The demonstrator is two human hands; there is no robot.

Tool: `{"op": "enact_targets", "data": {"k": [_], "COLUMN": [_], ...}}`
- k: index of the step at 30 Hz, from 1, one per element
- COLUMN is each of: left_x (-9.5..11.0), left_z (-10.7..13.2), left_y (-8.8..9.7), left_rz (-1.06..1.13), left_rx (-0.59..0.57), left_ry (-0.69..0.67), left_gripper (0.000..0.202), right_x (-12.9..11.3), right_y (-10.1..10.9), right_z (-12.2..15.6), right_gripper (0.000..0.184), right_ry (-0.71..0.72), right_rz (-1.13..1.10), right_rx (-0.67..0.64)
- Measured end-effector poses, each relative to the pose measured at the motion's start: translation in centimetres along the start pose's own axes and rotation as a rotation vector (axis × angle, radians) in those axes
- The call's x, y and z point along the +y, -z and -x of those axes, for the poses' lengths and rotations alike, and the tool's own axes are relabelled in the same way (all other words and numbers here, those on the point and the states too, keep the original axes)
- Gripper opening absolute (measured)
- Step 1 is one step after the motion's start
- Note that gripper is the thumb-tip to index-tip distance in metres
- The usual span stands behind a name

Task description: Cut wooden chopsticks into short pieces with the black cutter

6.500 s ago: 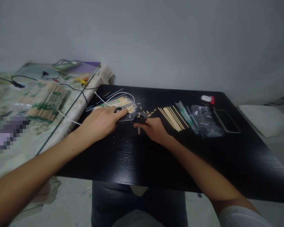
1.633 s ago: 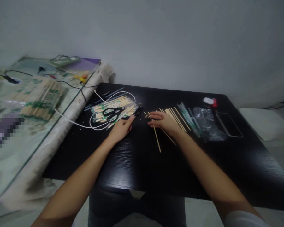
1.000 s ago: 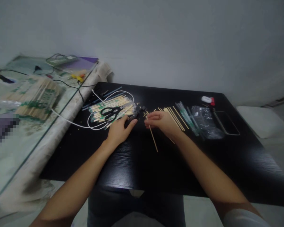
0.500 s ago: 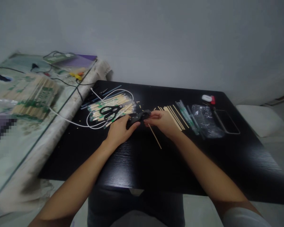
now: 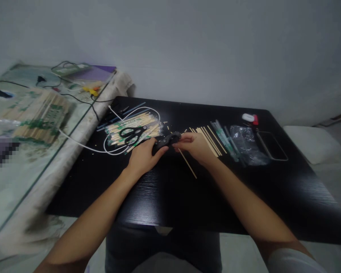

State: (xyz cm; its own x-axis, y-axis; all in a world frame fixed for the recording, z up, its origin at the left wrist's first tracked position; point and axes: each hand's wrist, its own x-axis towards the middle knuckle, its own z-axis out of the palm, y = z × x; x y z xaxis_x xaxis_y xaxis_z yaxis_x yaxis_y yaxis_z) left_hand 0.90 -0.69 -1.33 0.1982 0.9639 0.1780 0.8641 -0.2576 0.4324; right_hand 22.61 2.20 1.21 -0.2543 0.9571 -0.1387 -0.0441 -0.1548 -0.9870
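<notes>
My left hand [image 5: 144, 154] is closed around a black hand tool [image 5: 167, 140], whose exact kind I cannot make out. At the tool's right end, my right hand [image 5: 193, 145] pinches a thin wooden chopstick [image 5: 189, 166]. This stick slants down toward me, and its upper end is hidden by the fingers and the tool. Behind my left hand, black-handled scissors [image 5: 133, 133] lie on wrapped chopsticks [image 5: 125, 125]. A row of bare chopsticks [image 5: 213, 141] lies just beyond my right hand.
Empty wrappers [image 5: 224, 141], a clear plastic bag [image 5: 246, 144], a phone [image 5: 272, 146] and a white case [image 5: 248, 117] lie on the black table [image 5: 182, 201] at right. A white cable [image 5: 79, 143] loops at left. A chopstick bundle [image 5: 42, 115] rests on the adjoining glass-topped surface.
The lower end of the held chopstick has swung slightly to the right. Both hands and the black tool stay almost in place.
</notes>
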Motion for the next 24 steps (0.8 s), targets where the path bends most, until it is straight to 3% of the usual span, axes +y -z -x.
{"op": "enact_targets", "data": {"k": [24], "left_x": [0.06], "left_z": [0.01], "left_y": [0.01], "left_rz": [-0.004], "left_rx": [-0.02], "left_ry": [0.011], "left_gripper": [0.053], "right_x": [0.28], "right_y": [0.16], "right_z": [-0.01], "right_gripper": [0.03], "right_ry": [-0.014], "right_rz": [-0.019], "right_rx": [-0.023]}}
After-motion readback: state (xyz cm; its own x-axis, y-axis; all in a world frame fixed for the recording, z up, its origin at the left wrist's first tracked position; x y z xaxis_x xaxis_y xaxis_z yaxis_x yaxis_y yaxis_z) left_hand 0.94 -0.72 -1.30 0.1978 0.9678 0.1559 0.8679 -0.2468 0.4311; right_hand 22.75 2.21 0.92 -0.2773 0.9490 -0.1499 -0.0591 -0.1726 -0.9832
